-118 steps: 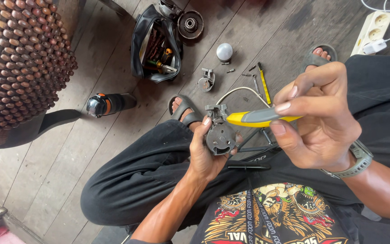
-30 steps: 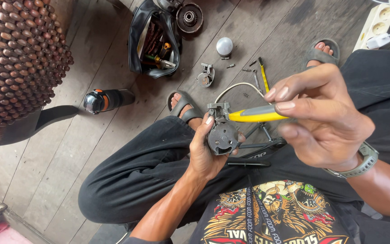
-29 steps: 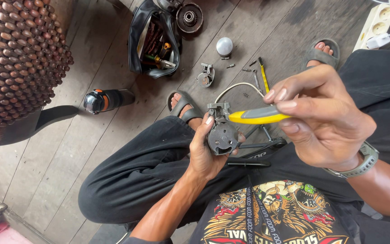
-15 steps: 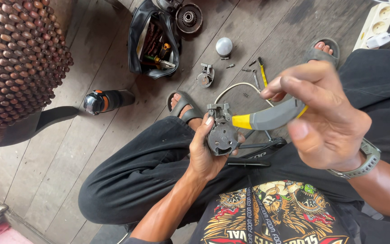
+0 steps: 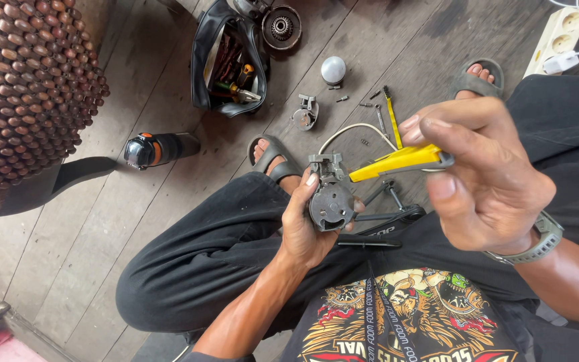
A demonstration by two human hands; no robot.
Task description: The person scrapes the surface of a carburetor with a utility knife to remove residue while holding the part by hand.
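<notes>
The person sits on the wooden plank floor (image 5: 135, 221) with knees spread, in black trousers and a printed black shirt. The left hand (image 5: 306, 224) is closed around a round grey metal mechanism with a blocky clamp on top (image 5: 330, 198), fingers wrapped behind it and the thumb lying up its left edge, so the flat face with its small holes turns upward. It sits near the middle of the view, above the lap.

The right hand (image 5: 487, 177), a grey watch on its wrist, pinches a yellow-handled hand tool (image 5: 397, 161) between thumb and forefinger, the other fingers curled loosely. The tool lies nearly level, its tip pointing toward nine o'clock and ending at the clamp's right side; whether it touches is hard to tell.

At twelve o'clock from the mechanism lie a small grey metal part (image 5: 305, 114), a white rounded bulb-like object (image 5: 333, 69) and scattered screws. At eleven o'clock an open black tool pouch (image 5: 226, 60) holds assorted tools, a dark toothed wheel (image 5: 281, 27) just beyond it. At nine o'clock a black and orange cylindrical torch (image 5: 159, 149) lies on the boards, with a brown beaded seat cover (image 5: 28, 87) farther left. A white power strip (image 5: 561, 37) sits at two o'clock.
</notes>
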